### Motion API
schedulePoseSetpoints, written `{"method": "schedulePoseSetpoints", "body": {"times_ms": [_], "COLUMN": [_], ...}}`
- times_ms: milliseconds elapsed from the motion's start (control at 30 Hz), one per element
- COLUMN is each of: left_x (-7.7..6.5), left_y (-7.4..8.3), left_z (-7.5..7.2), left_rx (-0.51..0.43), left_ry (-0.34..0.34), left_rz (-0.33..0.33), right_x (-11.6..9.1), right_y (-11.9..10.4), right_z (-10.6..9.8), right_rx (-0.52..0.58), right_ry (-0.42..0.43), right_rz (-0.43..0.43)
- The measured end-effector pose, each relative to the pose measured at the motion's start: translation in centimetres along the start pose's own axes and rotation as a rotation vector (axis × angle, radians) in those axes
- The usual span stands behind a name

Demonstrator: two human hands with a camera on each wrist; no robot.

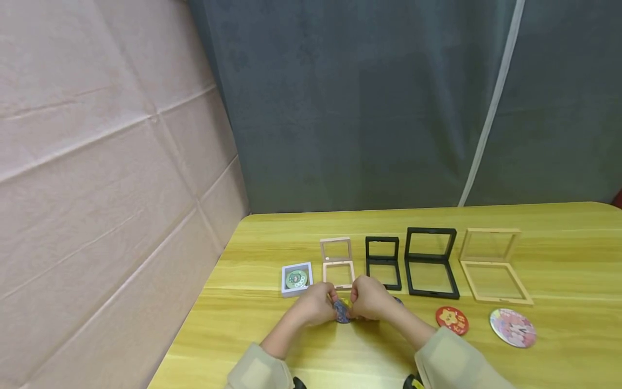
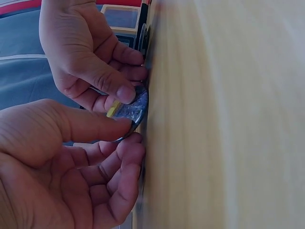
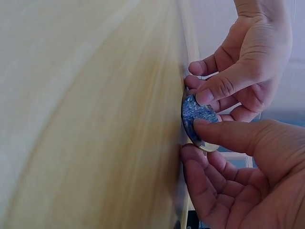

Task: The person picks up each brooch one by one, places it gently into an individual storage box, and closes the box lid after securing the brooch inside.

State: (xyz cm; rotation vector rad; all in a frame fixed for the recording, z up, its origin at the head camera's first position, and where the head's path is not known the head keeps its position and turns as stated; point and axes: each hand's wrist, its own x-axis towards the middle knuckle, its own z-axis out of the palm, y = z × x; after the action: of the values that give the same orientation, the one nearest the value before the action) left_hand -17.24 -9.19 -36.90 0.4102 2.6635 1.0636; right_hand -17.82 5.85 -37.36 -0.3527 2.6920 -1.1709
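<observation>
Both hands pinch a round blue and yellow badge at the table's surface, one at each side. My left hand has its thumb on the badge's face and its fingers curled at the rim. In the right wrist view the badge shows a speckled blue face, with my right hand pressing a thumb on it and fingers bent at its edge. The hands cover part of the face. Just beyond them stands an open pale pink frame.
Left is a white frame holding a green badge. Right stand a small black frame, a larger black frame and a light wood-coloured frame, all open. Nearer lie a red star badge, a pink badge and a half-hidden dark badge.
</observation>
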Motion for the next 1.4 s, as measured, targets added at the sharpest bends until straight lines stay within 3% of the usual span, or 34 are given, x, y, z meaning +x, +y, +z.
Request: {"method": "schedulePoseSetpoints", "body": {"times_ms": [400,600,867,1067,1233,1400], "left_x": [0.5,0.7,0.9,1.0,1.0,1.1], "left_y": [-0.3,-0.4,-0.5,-0.4,-0.4,-0.3], "left_z": [-0.4,-0.4,-0.1,0.1,0.2,0.2], "left_rx": [-0.093,-0.218,-0.381,-0.37,-0.369,-0.377], "left_ry": [0.023,0.038,0.063,0.103,0.086,0.105], "left_rz": [0.009,0.035,-0.011,-0.024,-0.033,-0.062], "right_x": [-0.1,0.3,0.5,0.8,0.8,1.1], "right_y": [0.1,-0.1,0.1,0.2,0.4,0.2], "right_z": [0.0,-0.1,-0.3,-0.2,-0.6,-0.8], "right_rx": [0.07,0.088,0.237,0.324,0.359,0.379], "right_ry": [0.05,0.102,0.098,0.058,0.049,0.042], "right_rz": [-0.021,0.008,0.078,0.128,0.188,0.179]}}
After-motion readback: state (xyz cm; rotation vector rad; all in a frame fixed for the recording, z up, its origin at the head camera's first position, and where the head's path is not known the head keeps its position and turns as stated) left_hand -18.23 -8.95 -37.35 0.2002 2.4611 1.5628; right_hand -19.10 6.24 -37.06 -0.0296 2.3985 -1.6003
